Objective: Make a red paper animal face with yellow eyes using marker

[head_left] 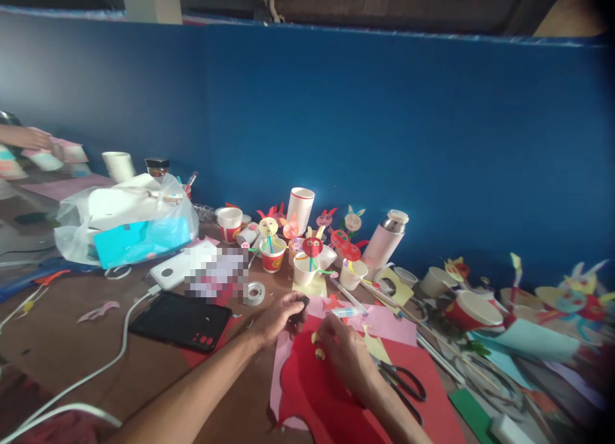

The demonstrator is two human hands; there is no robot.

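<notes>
My left hand (278,316) is closed on a small black object (300,308) whose kind I cannot make out. My right hand (343,351) hovers over or rests on red paper (307,389), its fingers curled together; what they hold is hidden. Small yellow paper bits (319,353) show beside its fingertips. Pink paper (391,325) lies under and behind the red sheet. Black-handled scissors (406,383) lie right of my right wrist. Just beyond my hands is a pen with a light-blue barrel (346,312). A tape roll (254,293) lies left of my left hand.
Paper cups with paper animal faces on straws, such as one cup (305,270), line the back. A pink thermos (384,245) leans there. Leftward are a black phone case (182,321), a white power bank (180,264), cables and a plastic bag (77,220). Another person's hand (36,138) handles cups far left.
</notes>
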